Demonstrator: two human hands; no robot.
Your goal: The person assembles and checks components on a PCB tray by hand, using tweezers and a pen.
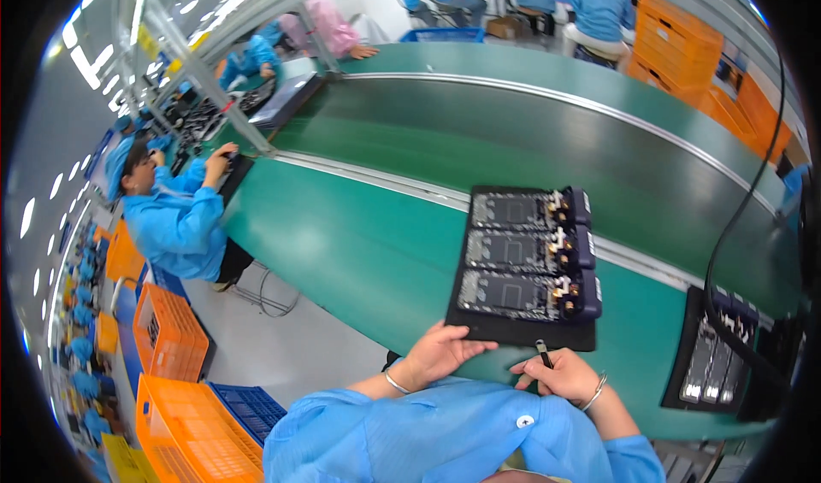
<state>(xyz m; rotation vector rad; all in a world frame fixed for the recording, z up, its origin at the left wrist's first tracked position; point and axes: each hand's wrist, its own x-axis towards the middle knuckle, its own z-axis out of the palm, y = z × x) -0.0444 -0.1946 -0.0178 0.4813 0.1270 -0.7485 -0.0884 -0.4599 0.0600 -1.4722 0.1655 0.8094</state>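
A black tray (522,333) lies on the green bench in front of me. Three units sit on it in a column, each with an exposed dark circuit board (511,249) and a dark purple housing (587,293) at the right end. My left hand (440,352) is at the tray's near left corner, thumb and fingers apart, and it touches the edge. Just below the near right edge, my right hand (560,374) is closed around a black pen-like tool (544,355) with a pale tip pointing up toward the tray. What kind of tool it is cannot be made out.
A second black tray (684,346) with similar units lies at the right, behind a hanging black cable (727,252). A metal rail (376,179) runs along the bench's far side. At the left a co-worker (180,209) in blue handles something dark. Orange crates (171,333) stand lower left.
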